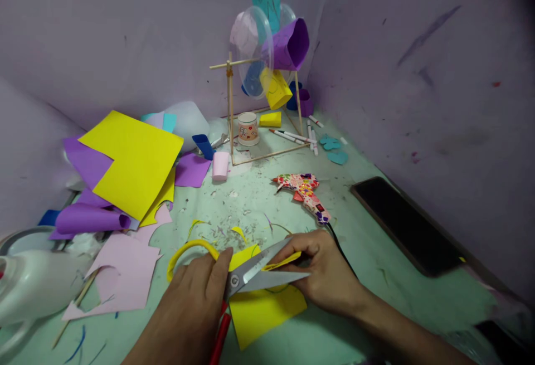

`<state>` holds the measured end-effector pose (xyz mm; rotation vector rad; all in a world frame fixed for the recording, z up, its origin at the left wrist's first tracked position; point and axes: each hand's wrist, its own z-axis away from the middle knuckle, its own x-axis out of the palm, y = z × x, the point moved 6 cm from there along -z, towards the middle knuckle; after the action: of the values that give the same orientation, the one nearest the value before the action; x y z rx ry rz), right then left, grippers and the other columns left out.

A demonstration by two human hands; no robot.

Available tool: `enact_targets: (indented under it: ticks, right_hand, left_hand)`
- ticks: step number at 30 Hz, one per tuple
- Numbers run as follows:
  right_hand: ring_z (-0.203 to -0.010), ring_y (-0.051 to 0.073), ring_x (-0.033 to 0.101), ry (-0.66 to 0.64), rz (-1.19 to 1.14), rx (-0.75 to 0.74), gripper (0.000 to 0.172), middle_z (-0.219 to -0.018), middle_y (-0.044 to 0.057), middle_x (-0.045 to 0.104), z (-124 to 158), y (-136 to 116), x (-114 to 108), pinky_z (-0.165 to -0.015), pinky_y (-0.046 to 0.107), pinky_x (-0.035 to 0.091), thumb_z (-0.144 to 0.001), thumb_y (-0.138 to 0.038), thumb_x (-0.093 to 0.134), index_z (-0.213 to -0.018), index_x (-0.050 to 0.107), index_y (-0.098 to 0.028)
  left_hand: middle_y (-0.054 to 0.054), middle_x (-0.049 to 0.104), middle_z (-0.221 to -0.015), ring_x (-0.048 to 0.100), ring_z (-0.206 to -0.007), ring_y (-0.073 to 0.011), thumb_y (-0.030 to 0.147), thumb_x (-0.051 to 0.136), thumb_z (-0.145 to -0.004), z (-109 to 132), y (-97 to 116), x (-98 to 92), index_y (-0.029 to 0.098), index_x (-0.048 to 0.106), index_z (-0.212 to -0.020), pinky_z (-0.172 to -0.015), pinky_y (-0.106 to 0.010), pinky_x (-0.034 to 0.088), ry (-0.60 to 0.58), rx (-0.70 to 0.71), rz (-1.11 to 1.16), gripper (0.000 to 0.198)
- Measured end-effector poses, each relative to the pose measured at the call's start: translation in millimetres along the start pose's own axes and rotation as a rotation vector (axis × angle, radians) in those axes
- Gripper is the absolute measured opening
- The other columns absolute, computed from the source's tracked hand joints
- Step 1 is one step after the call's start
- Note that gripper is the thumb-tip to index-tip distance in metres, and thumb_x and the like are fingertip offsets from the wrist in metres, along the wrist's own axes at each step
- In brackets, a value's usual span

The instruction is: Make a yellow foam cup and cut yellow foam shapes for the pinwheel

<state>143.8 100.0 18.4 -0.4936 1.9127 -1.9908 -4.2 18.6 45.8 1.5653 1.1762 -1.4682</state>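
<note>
My left hand (188,298) is closed on a pair of scissors (254,276) with a yellow handle loop. The metal blades stand apart and point right, with yellow paper (267,312) between and below them. A pencilled curve shows on that paper. My right hand (320,270) pinches the paper's folded right part between thumb and fingers, close by the blade tips. A red strip (220,337) shows just right of my left hand; whether it belongs to the scissors I cannot tell. Small yellow scraps (239,234) lie just beyond the blades.
A floral glue gun (303,189) lies ahead, its cord passing my right hand. Rightward lies a phone (407,225). A stick frame (231,114) holds a wheel with paper cups (288,47). Coloured sheets (137,159) and a white jug (42,287) crowd the left.
</note>
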Motion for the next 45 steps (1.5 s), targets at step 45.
enact_targets:
  ticks: [45]
  right_hand:
    - [-0.046,0.009,0.057,0.044,-0.245,0.435,0.017,-0.052,-0.003,0.065,-2,29,3,-0.047,0.02,0.043,-0.046,-0.013,0.08,-0.058,0.068,-0.015]
  left_hand:
    - [0.003,0.067,-0.07,0.064,-0.062,-0.0153,0.032,0.06,-0.073,-10,-40,-4.5,0.023,0.058,-0.093,-0.057,-0.023,0.05,0.174,-0.738,0.915,0.021]
